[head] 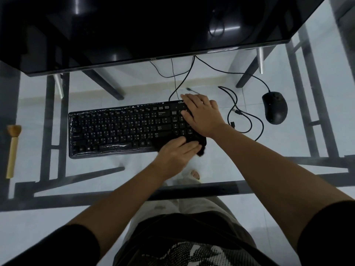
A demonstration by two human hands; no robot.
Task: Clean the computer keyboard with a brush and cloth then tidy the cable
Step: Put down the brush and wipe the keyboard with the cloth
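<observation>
My right hand (201, 114) lies flat, fingers loosely spread, palm down on the right end of the keyboard (123, 129), steadying it over the number pad. My left hand (177, 153) is closed around a dark cloth (200, 144), pressing it onto the keyboard's near right corner; a bit of the cloth hangs over the front edge.

The monitor (134, 25) stands dark at the back of the glass bench (288, 169). The keyboard lies with its long axis running left to right, keys up, its cable (184, 81) leading from the back edge towards the monitor. The mouse (274, 107) sits well to the right. The brush (13, 150) rests far left, handle towards me, bristles pointing away.
</observation>
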